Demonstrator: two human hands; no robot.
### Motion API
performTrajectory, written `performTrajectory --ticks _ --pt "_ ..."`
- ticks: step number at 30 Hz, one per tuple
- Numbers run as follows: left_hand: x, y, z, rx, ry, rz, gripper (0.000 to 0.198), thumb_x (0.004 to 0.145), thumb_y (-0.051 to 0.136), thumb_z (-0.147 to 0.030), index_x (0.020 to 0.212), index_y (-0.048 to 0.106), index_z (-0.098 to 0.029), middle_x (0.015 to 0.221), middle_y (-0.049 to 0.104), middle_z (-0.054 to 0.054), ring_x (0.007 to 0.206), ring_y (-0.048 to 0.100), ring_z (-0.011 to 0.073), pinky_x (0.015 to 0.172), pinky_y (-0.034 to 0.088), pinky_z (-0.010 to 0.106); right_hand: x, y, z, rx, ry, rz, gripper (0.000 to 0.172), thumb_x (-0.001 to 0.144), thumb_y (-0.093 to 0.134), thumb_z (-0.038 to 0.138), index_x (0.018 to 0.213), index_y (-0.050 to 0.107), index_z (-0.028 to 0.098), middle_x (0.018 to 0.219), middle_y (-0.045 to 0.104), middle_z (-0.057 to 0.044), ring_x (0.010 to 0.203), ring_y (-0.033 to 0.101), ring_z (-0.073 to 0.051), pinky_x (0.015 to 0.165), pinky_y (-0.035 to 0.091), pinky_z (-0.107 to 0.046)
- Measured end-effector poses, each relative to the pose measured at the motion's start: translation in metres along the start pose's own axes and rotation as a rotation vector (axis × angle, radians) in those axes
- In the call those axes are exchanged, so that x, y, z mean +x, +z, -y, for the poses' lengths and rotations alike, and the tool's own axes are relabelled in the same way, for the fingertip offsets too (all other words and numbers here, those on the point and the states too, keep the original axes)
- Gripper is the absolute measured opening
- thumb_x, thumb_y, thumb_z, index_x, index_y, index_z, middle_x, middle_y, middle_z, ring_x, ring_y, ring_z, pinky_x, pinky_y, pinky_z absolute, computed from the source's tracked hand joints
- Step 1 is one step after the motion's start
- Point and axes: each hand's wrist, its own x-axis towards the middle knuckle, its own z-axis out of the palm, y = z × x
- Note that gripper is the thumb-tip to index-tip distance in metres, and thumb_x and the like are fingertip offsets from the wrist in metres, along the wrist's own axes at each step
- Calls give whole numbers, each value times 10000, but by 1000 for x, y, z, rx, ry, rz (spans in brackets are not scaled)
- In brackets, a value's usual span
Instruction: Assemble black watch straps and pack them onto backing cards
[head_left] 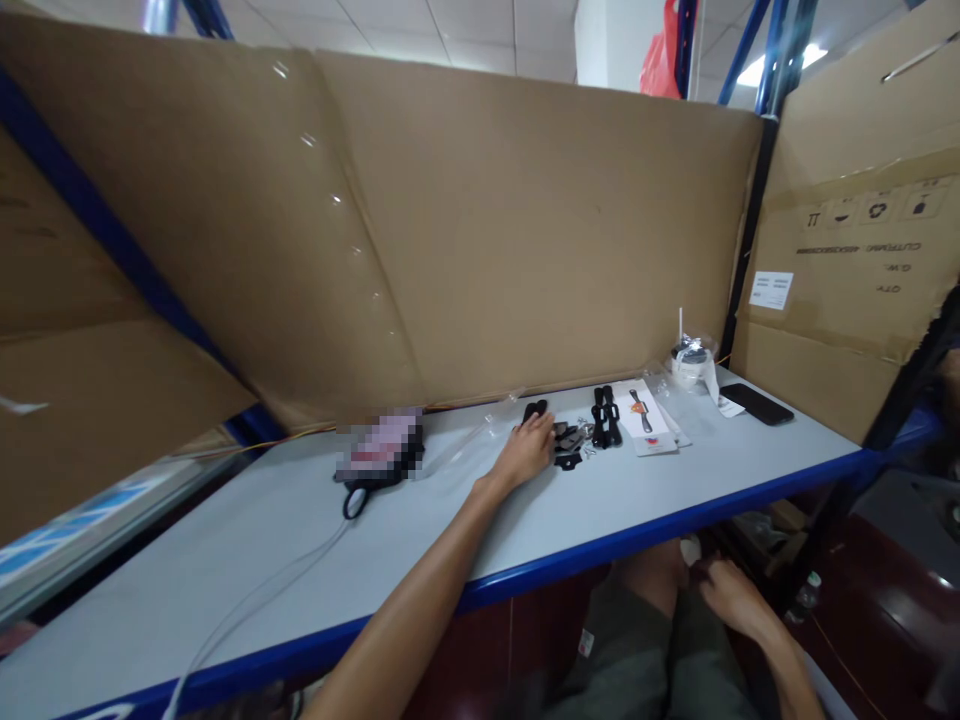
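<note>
My left hand [529, 448] lies on the grey tabletop, palm down, with its fingers stretched forward over black bar-shaped handles [535, 408]. Its fingertips touch them, and the hand covers part of them. Just right of it is a loose pile of flat black parts [571, 440] with small shiny metal bits. Further right, two more black handles [606, 418] lie side by side, beside a white printed card [645, 416] that pictures a tool. Below the table edge, near my lap, my right hand [731, 592] has curled fingers; what they hold, if anything, is hidden.
A pixelated object in a black case [381, 468] with a loop and white cable sits left on the tabletop [300, 540]. At the right are a white cup with a straw [691, 366] and a black phone [757, 404]. Cardboard walls [540, 240] enclose the table.
</note>
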Motion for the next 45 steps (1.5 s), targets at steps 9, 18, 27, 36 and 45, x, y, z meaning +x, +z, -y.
performTrajectory --ticks 9,18,27,36,45 --pt "-6 -38 -3 93 -239 25 405 984 433 -264 1353 588 -199 1303 671 164 1238 627 303 1003 474 369 -68 -49 84 403 -212 271 501 961 395 616 649 453 228 519 442 35 431 499 -144 457 324 -257" --pt "-27 -30 -3 216 -337 -101 460 1004 397 -444 1241 634 -129 1241 633 241 1179 609 372 884 511 423 -64 -38 112 633 -272 -37 574 935 456 675 612 292 230 599 283 41 569 281 -117 548 255 -279" --pt "-6 -16 3 140 -336 12 400 908 541 -405 1063 751 -102 1241 649 277 1180 615 400 885 511 427 -66 -19 107 650 -218 -12 553 913 525 633 619 283 232 615 265 43 594 281 -120 553 229 -284" --pt "2 -10 10 6 -375 33 288 889 526 -330 930 737 -138 1069 728 249 1061 698 374 801 493 375 -62 -34 134 562 -321 -7 506 943 505 527 601 289 223 595 282 44 587 290 -114 560 226 -284" --pt "3 -14 15 -399 -407 -193 278 763 640 -225 513 519 -208 531 564 72 688 648 254 598 396 287 -44 -53 171 508 -455 -90 518 957 535 489 602 279 211 588 264 53 588 274 -104 569 217 -278"
